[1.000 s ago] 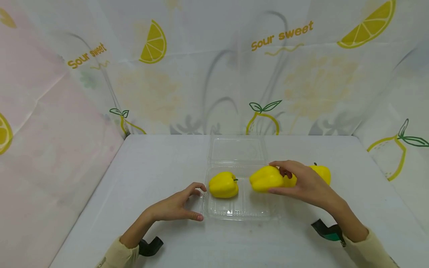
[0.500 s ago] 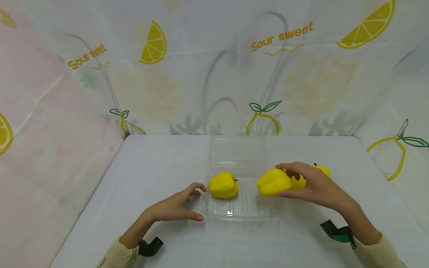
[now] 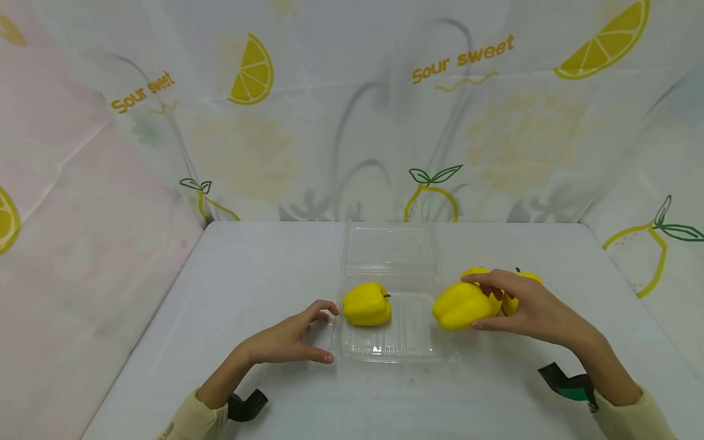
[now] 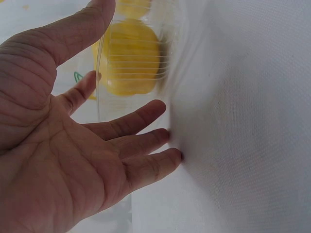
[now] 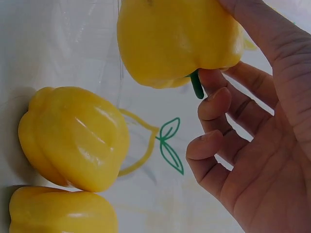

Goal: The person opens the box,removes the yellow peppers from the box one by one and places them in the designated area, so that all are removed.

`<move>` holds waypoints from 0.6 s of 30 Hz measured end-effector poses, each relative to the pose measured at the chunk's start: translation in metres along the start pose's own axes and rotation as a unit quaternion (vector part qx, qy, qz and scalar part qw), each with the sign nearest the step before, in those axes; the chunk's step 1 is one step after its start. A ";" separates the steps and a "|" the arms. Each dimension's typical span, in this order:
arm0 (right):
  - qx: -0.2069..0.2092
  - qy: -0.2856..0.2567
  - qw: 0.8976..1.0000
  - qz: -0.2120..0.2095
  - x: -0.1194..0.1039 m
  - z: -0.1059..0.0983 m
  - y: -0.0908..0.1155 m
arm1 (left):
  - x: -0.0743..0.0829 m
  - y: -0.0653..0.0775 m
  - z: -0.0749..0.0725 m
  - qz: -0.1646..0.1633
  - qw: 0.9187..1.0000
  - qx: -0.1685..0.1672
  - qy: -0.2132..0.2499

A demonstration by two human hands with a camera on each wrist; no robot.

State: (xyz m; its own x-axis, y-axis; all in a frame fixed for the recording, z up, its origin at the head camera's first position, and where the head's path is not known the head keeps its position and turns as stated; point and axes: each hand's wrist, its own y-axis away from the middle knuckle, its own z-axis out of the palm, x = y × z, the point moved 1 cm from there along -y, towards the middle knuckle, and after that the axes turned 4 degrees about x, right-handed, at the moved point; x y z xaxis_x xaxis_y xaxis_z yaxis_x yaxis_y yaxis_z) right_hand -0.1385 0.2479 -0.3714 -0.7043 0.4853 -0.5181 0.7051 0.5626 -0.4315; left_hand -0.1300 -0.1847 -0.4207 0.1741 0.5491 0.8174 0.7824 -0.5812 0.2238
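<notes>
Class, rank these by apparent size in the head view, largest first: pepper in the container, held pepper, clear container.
1. Clear container, lid included
2. Held pepper, perhaps enlarged by nearness to the camera
3. Pepper in the container

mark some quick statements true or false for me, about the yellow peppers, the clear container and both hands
1. The right hand holds a yellow pepper. True.

2. The clear container has its lid shut. False: the lid lies open on the far side.

3. One pepper lies inside the container, toward its left side. True.

4. The left hand is gripping a pepper. False: the left hand is at the container's left edge and holds no pepper.

5. The held pepper has a green stem. True.
</notes>
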 end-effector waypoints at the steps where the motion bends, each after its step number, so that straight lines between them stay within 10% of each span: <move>1: -0.003 0.001 1.000 0.003 0.000 -0.001 0.001 | 0.000 0.000 0.000 0.000 1.000 0.000 0.000; 18: -0.031 -0.028 0.998 0.036 0.007 -0.017 0.020 | 0.000 0.000 0.000 -0.003 1.000 0.001 0.002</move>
State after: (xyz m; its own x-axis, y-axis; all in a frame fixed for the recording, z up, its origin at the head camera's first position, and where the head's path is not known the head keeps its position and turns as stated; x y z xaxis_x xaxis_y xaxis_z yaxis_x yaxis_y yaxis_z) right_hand -0.1311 0.2742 -0.3709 -0.6446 0.4893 -0.5875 0.7467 0.5678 -0.3464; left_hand -0.1300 -0.1843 -0.4212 0.1671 0.5507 0.8178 0.7844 -0.5768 0.2282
